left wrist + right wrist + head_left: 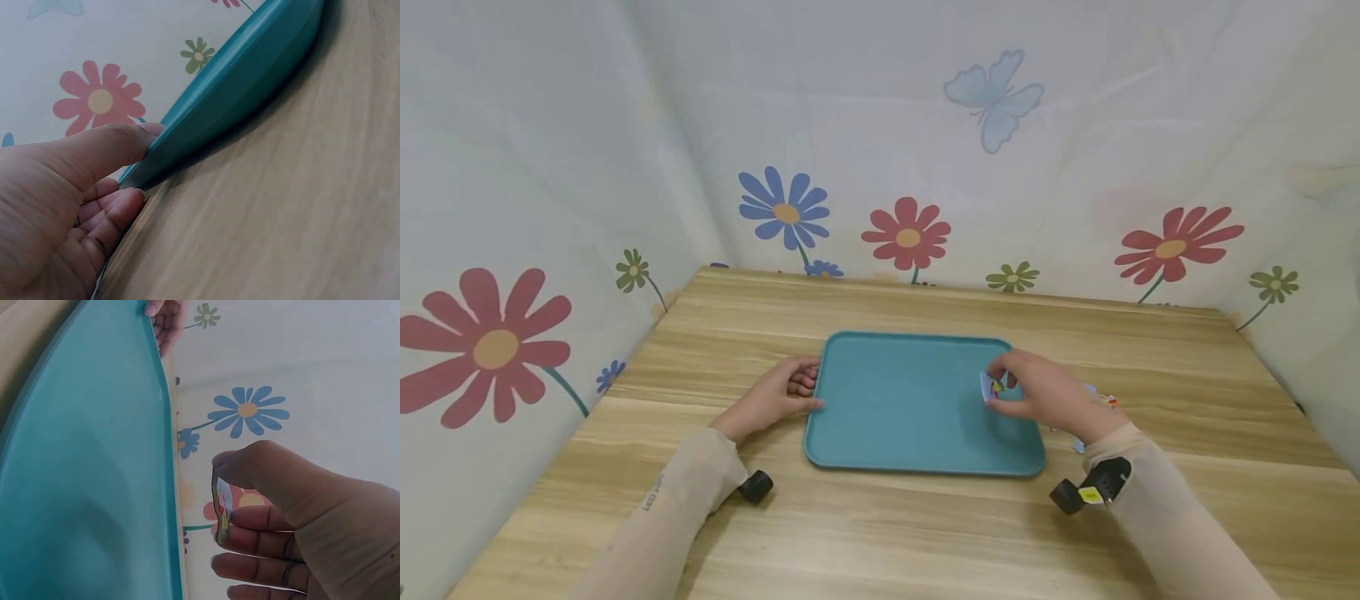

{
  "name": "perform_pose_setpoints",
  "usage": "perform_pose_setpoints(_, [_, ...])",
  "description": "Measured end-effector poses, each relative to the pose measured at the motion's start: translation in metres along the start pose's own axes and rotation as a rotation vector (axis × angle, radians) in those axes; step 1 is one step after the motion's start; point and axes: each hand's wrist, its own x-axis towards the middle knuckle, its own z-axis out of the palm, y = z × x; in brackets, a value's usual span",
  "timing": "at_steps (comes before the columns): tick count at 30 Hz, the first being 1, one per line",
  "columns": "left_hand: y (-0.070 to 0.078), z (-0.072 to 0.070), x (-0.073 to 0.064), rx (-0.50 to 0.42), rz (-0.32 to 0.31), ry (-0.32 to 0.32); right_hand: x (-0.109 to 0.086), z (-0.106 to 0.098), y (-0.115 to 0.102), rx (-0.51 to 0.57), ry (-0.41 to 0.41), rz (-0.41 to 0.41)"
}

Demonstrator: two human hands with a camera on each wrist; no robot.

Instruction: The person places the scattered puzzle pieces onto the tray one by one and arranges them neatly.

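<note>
A blue-green tray [902, 408] lies on the table. My left hand [778, 396] holds its left rim; in the left wrist view the thumb [119, 147] rests on the rim and the curled fingers meet the lower edge. Over the tray's right part, my right hand [1041, 392] pinches a small printed jigsaw puzzle piece [987, 389] between thumb and fingers. The right wrist view shows that piece [224, 503] nearly edge-on, held apart from the tray; most of its picture is hidden.
More small colourful pieces [1107, 400] lie on the wooden table [887, 533] right of the tray, partly covered by my right hand and wrist. A white cloth with printed flowers [865, 100] hangs behind the table and along its sides.
</note>
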Motion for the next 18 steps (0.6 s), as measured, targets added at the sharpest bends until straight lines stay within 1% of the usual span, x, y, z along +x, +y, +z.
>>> perform_pose_setpoints(4, [0.001,-0.001,-0.001,0.003,-0.009,0.01,0.009,0.003,-0.006,0.01,-0.005,-0.027])
perform_pose_setpoints(9, [0.002,-0.002,-0.001,0.006,-0.001,0.014,0.021,0.008,-0.014,0.03,-0.016,-0.026])
perform_pose_setpoints(15, [0.001,0.0,-0.001,0.009,0.003,0.017,0.036,0.016,-0.022,0.038,0.005,-0.038])
perform_pose_setpoints(18, [0.002,0.001,-0.001,0.002,-0.001,0.013,0.044,0.019,-0.026,0.038,0.003,-0.027])
